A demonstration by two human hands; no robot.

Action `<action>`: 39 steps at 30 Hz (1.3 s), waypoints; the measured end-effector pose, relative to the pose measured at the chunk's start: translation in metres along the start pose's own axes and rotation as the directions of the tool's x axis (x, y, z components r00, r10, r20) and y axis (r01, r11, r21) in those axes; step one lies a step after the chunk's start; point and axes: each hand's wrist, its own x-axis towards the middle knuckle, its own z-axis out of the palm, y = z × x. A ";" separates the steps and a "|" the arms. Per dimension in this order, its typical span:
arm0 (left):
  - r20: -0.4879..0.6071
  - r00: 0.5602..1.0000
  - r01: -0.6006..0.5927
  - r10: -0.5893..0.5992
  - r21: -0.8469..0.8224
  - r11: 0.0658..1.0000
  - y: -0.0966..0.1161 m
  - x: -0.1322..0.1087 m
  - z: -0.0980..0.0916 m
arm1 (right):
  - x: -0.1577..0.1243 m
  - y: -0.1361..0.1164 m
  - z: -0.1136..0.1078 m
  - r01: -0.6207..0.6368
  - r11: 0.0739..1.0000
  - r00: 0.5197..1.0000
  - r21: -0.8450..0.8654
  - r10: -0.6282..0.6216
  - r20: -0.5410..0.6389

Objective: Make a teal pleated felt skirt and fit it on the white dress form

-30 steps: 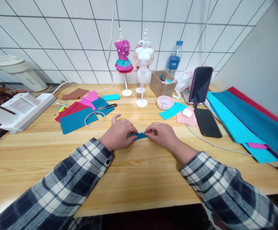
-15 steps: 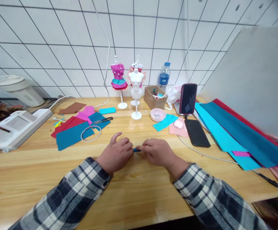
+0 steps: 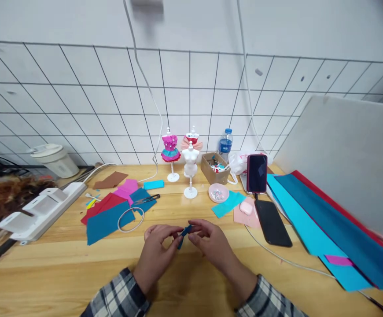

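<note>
A small dark blue strip (image 3: 186, 230) that looks folded, of paper or cloth, is pinched between the fingertips of both hands, just above the table. My left hand (image 3: 160, 252) is closed on its left end, where part of the strip hangs down below the thumb. My right hand (image 3: 214, 245) grips the right end between thumb and forefinger. Beyond the hands stands a bare white miniature dress form (image 3: 190, 162). To the left lie a larger dark blue sheet (image 3: 107, 222), a white ring (image 3: 120, 223) and small dark thread snips (image 3: 147, 199).
Two dressed miniature forms (image 3: 171, 147) stand behind, near a cardboard box (image 3: 208, 171) and a pink bowl (image 3: 226, 197). A black phone (image 3: 273, 223) and its cable lie at right, beside long blue sheets (image 3: 326, 220). A white power strip (image 3: 46, 220) is at left.
My view has tilted upward. Both hands have lifted the blue strip from the tabletop, and more of it now shows between the fingertips.
</note>
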 end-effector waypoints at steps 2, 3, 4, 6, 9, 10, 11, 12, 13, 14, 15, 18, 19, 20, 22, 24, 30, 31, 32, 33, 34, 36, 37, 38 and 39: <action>-0.039 0.999 0.000 -0.001 -0.020 1.000 0.006 0.000 -0.004 | 0.007 -0.010 0.006 -0.012 0.999 0.999 0.044 0.014 -0.038; -0.042 0.999 0.002 -0.004 -0.043 0.999 0.009 0.001 -0.006 | 0.010 -0.015 0.008 0.004 0.999 0.999 0.044 -0.002 -0.051; -0.031 0.999 0.008 -0.010 -0.078 0.997 0.011 0.003 -0.009 | 0.012 -0.019 0.008 0.027 0.999 0.998 0.031 -0.025 -0.054; 0.023 0.999 0.038 -0.035 -0.179 0.983 0.017 0.007 -0.016 | 0.016 -0.028 0.008 0.074 0.997 0.997 -0.021 -0.074 -0.029; 0.160 0.982 0.155 -0.101 -0.375 0.914 0.022 0.013 -0.027 | 0.018 -0.040 0.004 0.119 0.988 0.993 -0.096 -0.116 0.036; 0.215 0.968 0.213 -0.129 -0.435 0.875 0.023 0.015 -0.030 | 0.018 -0.044 0.002 0.134 0.984 0.990 -0.121 -0.128 0.055; 0.273 0.950 0.273 -0.153 -0.487 0.829 0.024 0.016 -0.033 | 0.020 -0.048 0.001 0.149 0.978 0.987 -0.144 -0.139 0.077; 0.321 0.932 0.326 -0.171 -0.530 0.783 0.026 0.016 -0.035 | 0.021 -0.052 -0.001 0.163 0.973 0.984 -0.165 -0.147 0.101; 0.356 0.916 0.367 -0.182 -0.564 0.739 0.027 0.017 -0.038 | 0.022 -0.055 -0.002 0.175 0.967 0.980 -0.187 -0.152 0.129; 0.379 0.906 0.394 -0.189 -0.592 0.703 0.028 0.018 -0.040 | 0.024 -0.059 -0.004 0.186 0.960 0.976 -0.209 -0.156 0.153; 0.391 0.900 0.411 -0.193 -0.613 0.675 0.029 0.018 -0.042 | 0.025 -0.062 -0.005 0.197 0.953 0.972 -0.231 -0.160 0.173; 0.410 0.887 0.448 -0.213 -0.650 0.613 0.032 0.022 -0.047 | 0.027 -0.070 -0.011 0.253 0.917 0.957 -0.309 -0.189 0.221; 0.429 0.878 0.465 -0.213 -0.658 0.592 0.032 0.023 -0.048 | 0.026 -0.071 -0.014 0.279 0.900 0.949 -0.337 -0.203 0.242; 0.449 0.869 0.482 -0.210 -0.665 0.570 0.033 0.024 -0.049 | 0.026 -0.073 -0.017 0.303 0.881 0.941 -0.362 -0.216 0.261; 0.480 0.853 0.507 -0.205 -0.673 0.538 0.034 0.026 -0.051 | 0.024 -0.076 -0.023 0.342 0.851 0.927 -0.398 -0.238 0.289; 0.475 0.852 0.513 -0.218 -0.676 0.530 0.036 0.028 -0.051 | 0.022 -0.078 -0.027 0.358 0.850 0.922 -0.387 -0.256 0.291; 0.473 0.857 0.502 -0.203 -0.680 0.534 0.046 0.031 -0.044 | 0.022 -0.074 -0.016 0.275 0.931 0.953 -0.238 -0.231 0.197; 0.471 0.858 0.502 -0.204 -0.686 0.526 0.048 0.031 -0.043 | 0.023 -0.073 -0.015 0.267 0.935 0.958 -0.234 -0.232 0.167; 0.473 0.857 0.504 -0.204 -0.691 0.518 0.049 0.033 -0.044 | 0.024 -0.072 -0.015 0.266 0.933 0.962 -0.243 -0.241 0.127; 0.480 0.854 0.509 -0.201 -0.688 0.518 0.050 0.035 -0.044 | 0.025 -0.072 -0.016 0.274 0.925 0.962 -0.261 -0.261 0.085; 0.489 0.850 0.510 -0.196 -0.671 0.538 0.050 0.039 -0.046 | 0.026 -0.072 -0.020 0.287 0.914 0.957 -0.287 -0.287 0.042; 0.455 0.866 0.473 -0.207 -0.614 0.632 0.047 0.053 -0.049 | 0.027 -0.076 -0.032 0.306 0.887 0.944 -0.345 -0.330 -0.011; 0.394 0.891 0.429 -0.225 -0.569 0.702 0.045 0.064 -0.050 | 0.028 -0.079 -0.039 0.310 0.876 0.940 -0.368 -0.342 -0.022; 0.302 0.924 0.367 -0.237 -0.521 0.770 0.042 0.076 -0.050 | 0.028 -0.082 -0.046 0.308 0.871 0.938 -0.382 -0.344 -0.029; 0.196 0.954 0.294 -0.228 -0.459 0.838 0.039 0.091 -0.049 | 0.028 -0.085 -0.053 0.297 0.872 0.941 -0.388 -0.337 -0.036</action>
